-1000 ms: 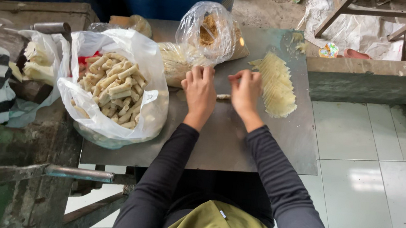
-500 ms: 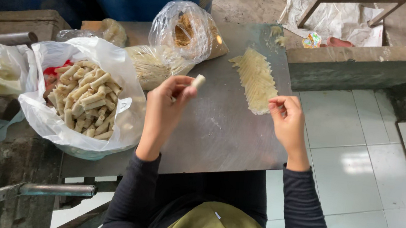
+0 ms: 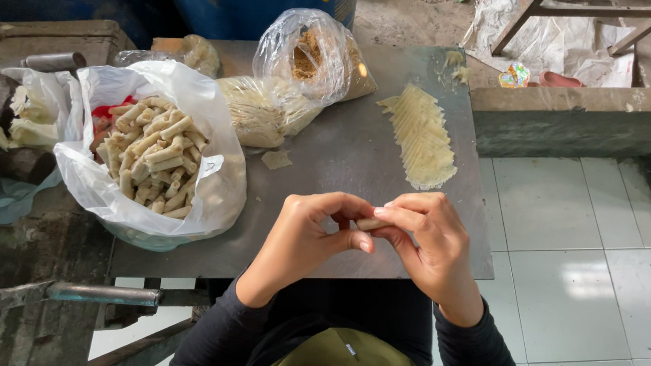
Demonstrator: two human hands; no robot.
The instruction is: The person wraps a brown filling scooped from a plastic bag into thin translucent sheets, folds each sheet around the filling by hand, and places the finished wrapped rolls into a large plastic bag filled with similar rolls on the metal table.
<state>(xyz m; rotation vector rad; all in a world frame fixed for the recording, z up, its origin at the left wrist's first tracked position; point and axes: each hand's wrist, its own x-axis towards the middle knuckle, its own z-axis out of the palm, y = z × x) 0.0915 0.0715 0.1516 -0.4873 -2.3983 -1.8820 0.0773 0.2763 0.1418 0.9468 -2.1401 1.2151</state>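
Over the near edge of the grey worktop (image 3: 344, 153), the left hand (image 3: 300, 240) and right hand (image 3: 435, 245) meet, their fingers (image 3: 355, 208) pressed together and pinching a small pale roll of dough (image 3: 372, 224) between them. Beyond the right hand lies a fanned stack of thin pale wrappers (image 3: 424, 135). To the left sits a white plastic bag (image 3: 217, 188) filled with finished rolls (image 3: 155, 155). Behind, two clear bags (image 3: 306, 54) of filling lean together, near a torn wrapper scrap (image 3: 276, 159). Nothing lies between the hands and the wrappers.
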